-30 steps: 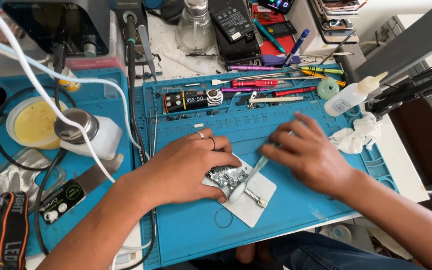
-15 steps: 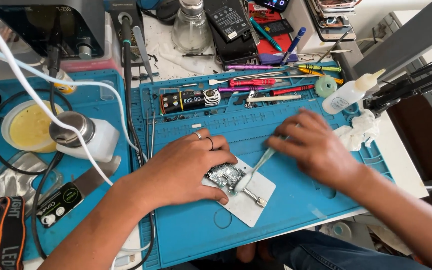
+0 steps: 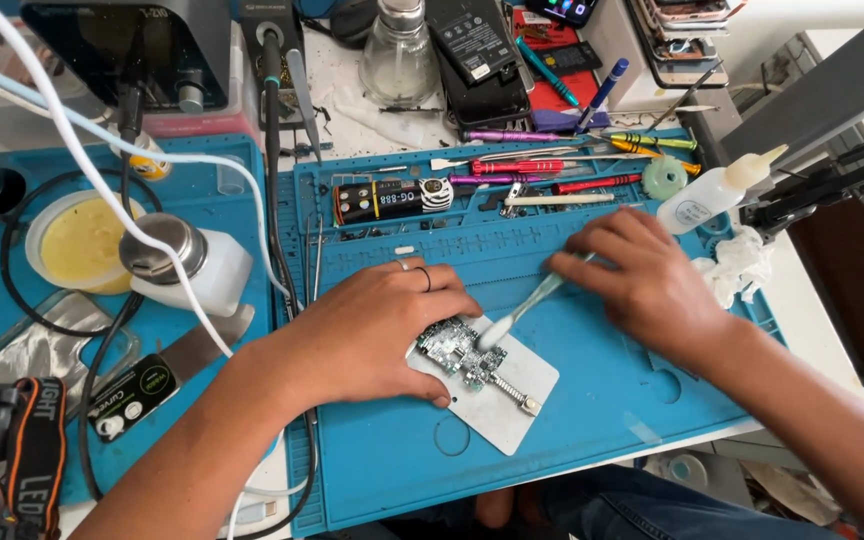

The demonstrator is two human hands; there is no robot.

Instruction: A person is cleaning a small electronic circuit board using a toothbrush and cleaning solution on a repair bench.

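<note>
On the blue silicone work mat (image 3: 592, 440) covering the bench, a small green circuit board (image 3: 457, 352) lies clamped on a flat white metal holder plate (image 3: 512, 405) near the mat's front edge. The left hand (image 3: 372, 335) rests palm down over the board's left end, fingers spread and pressing it in place. The right hand (image 3: 642, 280) is curled around the handle of a pale, translucent brush (image 3: 517, 312), whose head touches the board's upper edge. Along the mat's back edge lie coloured screwdrivers (image 3: 542, 167). A white squeeze bottle with a pointed nozzle (image 3: 717, 190) lies at the back right corner, just beside crumpled white tissue (image 3: 742, 265).
</note>
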